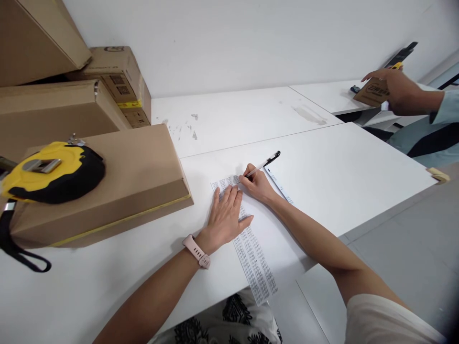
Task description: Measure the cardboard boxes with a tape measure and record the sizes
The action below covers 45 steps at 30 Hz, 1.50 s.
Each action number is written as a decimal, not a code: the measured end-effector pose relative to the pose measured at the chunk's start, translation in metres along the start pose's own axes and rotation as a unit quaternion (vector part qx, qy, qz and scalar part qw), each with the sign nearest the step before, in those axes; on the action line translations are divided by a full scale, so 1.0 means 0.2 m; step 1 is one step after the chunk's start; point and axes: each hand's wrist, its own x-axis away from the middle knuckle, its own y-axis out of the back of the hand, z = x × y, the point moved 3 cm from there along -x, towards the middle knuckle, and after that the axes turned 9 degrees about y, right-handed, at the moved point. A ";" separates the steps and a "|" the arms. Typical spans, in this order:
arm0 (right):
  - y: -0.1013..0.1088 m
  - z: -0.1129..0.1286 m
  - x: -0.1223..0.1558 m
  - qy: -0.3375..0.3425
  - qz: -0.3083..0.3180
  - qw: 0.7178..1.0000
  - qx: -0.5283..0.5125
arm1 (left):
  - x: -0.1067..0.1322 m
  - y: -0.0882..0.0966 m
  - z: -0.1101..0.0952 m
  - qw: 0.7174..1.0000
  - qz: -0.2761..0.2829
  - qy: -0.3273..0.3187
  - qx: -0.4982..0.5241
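Note:
My right hand (257,184) is closed around a pen (267,162) with a clear barrel and a black end. Its tip meets the upper part of a white paper sheet (255,258) covered in columns of small dark writing. Flat on that sheet lies my left hand (227,215), fingers stretched out, a pink wristband (196,252) at its wrist. The sheet's lower end hangs past the table's front edge. Partly under my right forearm, another paper (278,185) with bluish print shows along one edge.
A yellow and black tape measure (53,172) sits on a cardboard box (143,162) at the left. More boxes (118,76) are stacked behind it against the wall. Across the white table (330,177), a co-worker's hand (405,93) holds a piece of cardboard (373,92).

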 end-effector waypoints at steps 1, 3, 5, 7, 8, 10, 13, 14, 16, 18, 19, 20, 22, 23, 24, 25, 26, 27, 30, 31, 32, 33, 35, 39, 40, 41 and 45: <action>0.00 0.00 0.00 0.000 -0.001 1.000 0.000 | 0.00 0.00 0.00 1.000 -0.001 -0.001 0.000; 0.00 0.00 0.00 -0.001 -0.007 1.000 -0.002 | 0.00 -0.01 0.00 1.000 -0.005 -0.002 -0.001; 0.00 -0.01 0.00 -0.001 -0.013 1.000 -0.004 | 0.00 -0.01 0.00 1.000 -0.011 -0.003 0.000; 0.00 0.00 0.00 -0.001 -0.015 1.000 -0.001 | 0.00 -0.01 0.01 1.000 -0.017 -0.005 0.001; 0.00 0.00 0.00 -0.001 -0.015 1.000 0.000 | 0.00 -0.01 0.01 1.000 -0.019 -0.005 0.002; 0.01 0.00 0.00 -0.001 -0.012 1.000 0.003 | 0.00 -0.01 0.01 1.000 -0.020 -0.006 0.003; 0.01 0.00 0.00 -0.005 -0.009 1.000 0.005 | 0.00 -0.02 0.01 1.000 -0.022 -0.006 0.004; 0.01 0.00 0.00 -0.007 -0.009 1.000 0.006 | 0.00 -0.02 0.01 1.000 -0.022 -0.007 0.004; 0.01 -0.01 0.00 -0.008 -0.010 1.000 0.008 | 0.00 -0.01 0.01 1.000 -0.021 -0.007 0.005; 0.01 -0.01 0.00 -0.006 -0.012 1.000 0.009 | 0.00 -0.01 0.01 1.000 -0.020 -0.006 0.006; 0.00 -0.01 0.00 -0.004 -0.012 1.000 0.008 | 0.00 -0.01 0.01 1.000 -0.019 -0.006 0.006; 0.00 -0.01 0.00 -0.002 -0.013 1.000 0.007 | 0.00 -0.01 0.00 1.000 -0.018 -0.006 0.006; 0.00 -0.01 0.00 0.002 -0.013 1.000 0.003 | 0.00 -0.01 0.00 1.000 -0.015 -0.005 0.004; 0.00 -0.01 0.00 0.003 -0.013 1.000 0.001 | 0.00 -0.01 0.00 1.000 -0.013 -0.005 0.003; 0.00 -0.01 0.00 0.003 -0.012 1.000 0.000 | 0.00 -0.01 0.00 1.000 -0.012 -0.005 0.002; 0.00 0.00 0.00 0.002 -0.011 1.000 -0.002 | 0.00 -0.01 0.00 1.000 -0.011 -0.005 0.001; 0.00 0.00 0.00 0.001 -0.010 1.000 -0.002 | 0.00 -0.01 0.00 1.000 -0.010 -0.004 0.001; 0.00 0.00 0.00 -0.001 -0.009 1.000 -0.002 | 0.00 -0.01 0.00 1.000 -0.010 -0.003 0.001; 0.00 0.00 0.00 -0.004 -0.008 1.000 0.005 | 0.00 -0.01 0.00 1.000 -0.008 -0.003 0.002; 0.00 0.00 0.00 -0.004 -0.008 1.000 0.007 | 0.00 -0.01 0.00 1.000 -0.007 -0.003 0.003; 0.00 0.00 0.00 -0.004 -0.009 1.000 0.008 | 0.00 -0.01 0.00 1.000 -0.007 -0.003 0.003; 0.00 0.00 0.00 -0.005 -0.010 1.000 0.007 | 0.00 -0.01 0.00 1.000 -0.007 -0.003 0.004; 0.00 0.00 0.00 -0.005 -0.010 1.000 0.003 | 0.00 -0.01 0.00 1.000 -0.010 -0.004 0.006; 0.00 0.01 0.00 -0.009 -0.007 1.000 -0.001 | 0.00 -0.01 0.00 1.000 -0.015 -0.005 0.010; 0.00 0.01 0.00 -0.010 -0.007 1.000 -0.002 | 0.00 -0.01 0.00 1.000 -0.014 -0.005 0.010; 0.00 0.01 0.00 -0.010 -0.007 1.000 -0.002 | 0.00 -0.01 0.00 1.000 -0.011 -0.005 0.010; 0.01 0.01 0.00 -0.013 -0.017 1.000 -0.001 | 0.00 -0.01 0.00 1.000 -0.003 -0.004 0.004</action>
